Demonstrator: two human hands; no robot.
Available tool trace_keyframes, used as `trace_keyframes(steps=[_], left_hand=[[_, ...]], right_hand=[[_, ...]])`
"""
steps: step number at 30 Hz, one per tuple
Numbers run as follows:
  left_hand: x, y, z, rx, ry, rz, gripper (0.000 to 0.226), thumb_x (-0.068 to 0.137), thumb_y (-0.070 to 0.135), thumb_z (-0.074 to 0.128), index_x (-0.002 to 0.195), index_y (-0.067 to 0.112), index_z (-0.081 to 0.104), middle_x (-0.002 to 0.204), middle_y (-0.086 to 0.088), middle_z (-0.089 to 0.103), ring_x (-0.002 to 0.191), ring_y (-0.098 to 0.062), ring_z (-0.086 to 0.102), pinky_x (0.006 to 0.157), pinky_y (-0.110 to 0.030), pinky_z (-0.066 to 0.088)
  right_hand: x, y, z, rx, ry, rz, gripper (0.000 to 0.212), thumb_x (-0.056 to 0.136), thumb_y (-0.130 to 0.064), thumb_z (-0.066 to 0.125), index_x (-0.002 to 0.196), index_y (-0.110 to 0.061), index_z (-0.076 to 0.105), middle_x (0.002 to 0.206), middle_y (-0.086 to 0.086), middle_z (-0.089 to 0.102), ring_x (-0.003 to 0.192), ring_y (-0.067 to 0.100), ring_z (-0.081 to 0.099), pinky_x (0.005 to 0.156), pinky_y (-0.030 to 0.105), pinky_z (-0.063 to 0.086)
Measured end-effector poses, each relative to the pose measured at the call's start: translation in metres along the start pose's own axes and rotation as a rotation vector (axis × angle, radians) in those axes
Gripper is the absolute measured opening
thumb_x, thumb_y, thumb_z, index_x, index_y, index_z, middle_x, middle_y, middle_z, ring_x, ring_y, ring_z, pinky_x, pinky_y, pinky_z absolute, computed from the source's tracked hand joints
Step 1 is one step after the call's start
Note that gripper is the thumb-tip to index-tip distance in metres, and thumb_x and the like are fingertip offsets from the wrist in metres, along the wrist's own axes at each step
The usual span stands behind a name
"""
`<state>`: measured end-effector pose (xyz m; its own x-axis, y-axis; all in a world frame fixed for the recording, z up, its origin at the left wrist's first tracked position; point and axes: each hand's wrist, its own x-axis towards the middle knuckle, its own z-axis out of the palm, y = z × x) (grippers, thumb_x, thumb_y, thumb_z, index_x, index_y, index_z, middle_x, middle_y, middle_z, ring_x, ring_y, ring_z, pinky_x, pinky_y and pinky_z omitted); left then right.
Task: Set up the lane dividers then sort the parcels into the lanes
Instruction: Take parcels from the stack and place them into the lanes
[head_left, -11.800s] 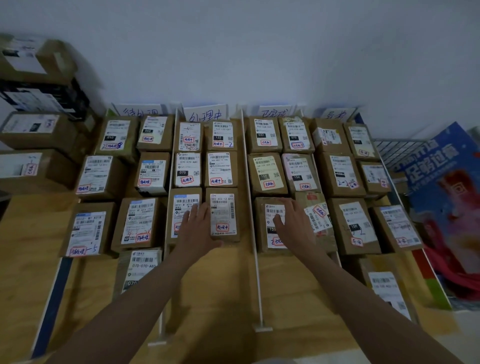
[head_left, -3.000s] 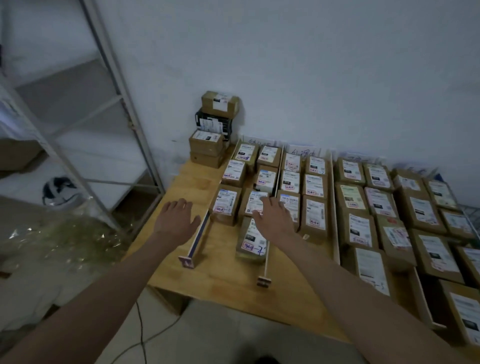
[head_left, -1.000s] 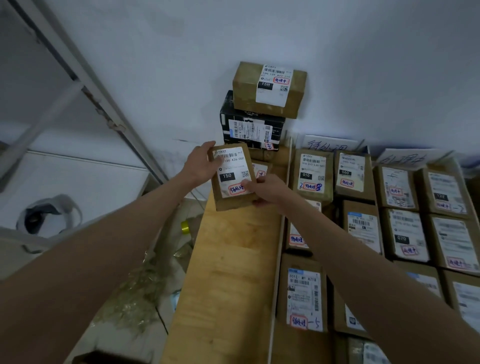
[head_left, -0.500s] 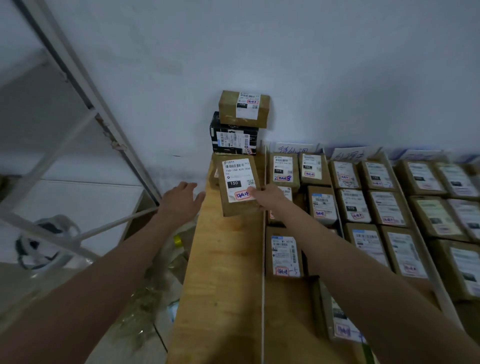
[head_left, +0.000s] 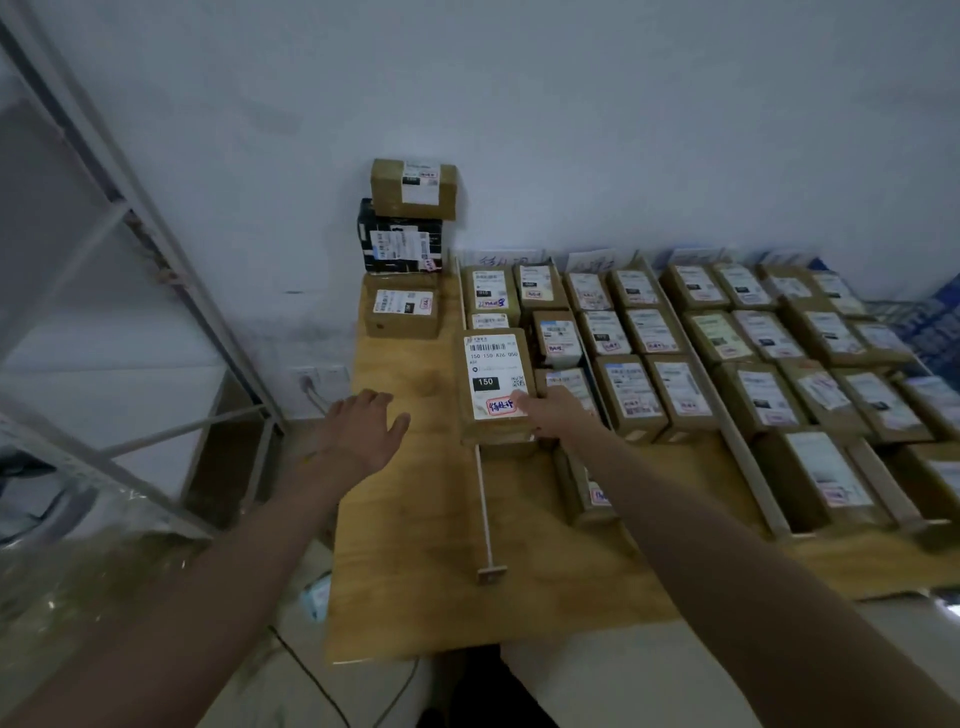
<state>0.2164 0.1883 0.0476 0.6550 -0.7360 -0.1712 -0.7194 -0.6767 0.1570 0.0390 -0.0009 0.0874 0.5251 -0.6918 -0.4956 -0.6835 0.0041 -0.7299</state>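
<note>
Carried right from the corner stack, the parcel (head_left: 496, 387) now hangs over the first lane's near end — right hand (head_left: 553, 410) gripping it, left hand (head_left: 363, 423) spread empty above the surface (head_left: 415, 545) — placement looks imminent.

Both bare forearms enter from the bottom corners of the frame and reach up toward the middle. The left hand (head_left: 363, 423) sits left of centre, palm down, with its fingers straight and slightly spread and the thumb out to the right, gripping nothing. The right hand (head_left: 553, 413) lies just right of centre, back facing up, its thumb laid on top of a parcel (head_left: 496, 387) and its fingers hidden on the far side.
</note>
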Motion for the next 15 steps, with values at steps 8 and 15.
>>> trace_keyframes(steps=[8, 15], left_hand=[[-0.036, 0.042, 0.026, -0.02, -0.053, 0.075, 0.052, 0.103, 0.046, 0.035, 0.146, 0.017, 0.043, 0.148, -0.005, 0.044, 0.133, -0.027, 0.044, 0.112, -0.04, 0.031], [-0.054, 0.052, 0.057, 0.02, -0.065, 0.071, 0.051, 0.102, 0.045, 0.037, 0.144, 0.018, 0.045, 0.146, -0.003, 0.046, 0.132, -0.023, 0.045, 0.112, -0.039, 0.033]], right_hand=[[-0.039, 0.073, -0.011, -0.066, 0.056, 0.067, 0.041, 0.1, -0.032, 0.054, 0.13, -0.004, 0.06, 0.126, 0.01, 0.065, 0.118, 0.025, 0.06, 0.101, 0.037, 0.049], [-0.035, 0.125, 0.001, -0.033, -0.002, 0.145, 0.04, 0.1, -0.03, 0.055, 0.128, -0.001, 0.058, 0.121, 0.013, 0.066, 0.112, 0.026, 0.062, 0.094, 0.037, 0.053]])
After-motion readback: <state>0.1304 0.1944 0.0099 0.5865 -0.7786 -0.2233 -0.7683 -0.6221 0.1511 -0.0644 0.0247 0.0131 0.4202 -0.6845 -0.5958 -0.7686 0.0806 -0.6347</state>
